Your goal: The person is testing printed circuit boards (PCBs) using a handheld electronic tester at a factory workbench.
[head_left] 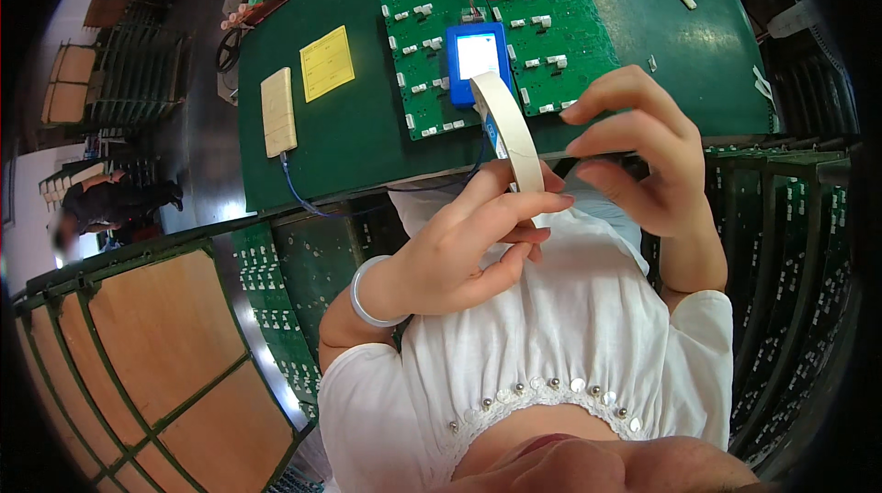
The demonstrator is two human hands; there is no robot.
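At the edge of a green table (pixel 367 148), the left hand (pixel 459 254) pinches an off-white tape roll (pixel 512 125) (a steady, light grip likely serves best) beside the right hand (pixel 657 158), fingers parted, seemingly empty.

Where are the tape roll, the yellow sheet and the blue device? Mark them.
Tape roll (pixel 516 133), head view: pale outer band.
Yellow sheet (pixel 327 64), head view: its middle.
Blue device (pixel 478 57), head view: lit screen.

Cream tape roll (pixel 517 136), tilted edge-on, in left grip (pixel 455 249)
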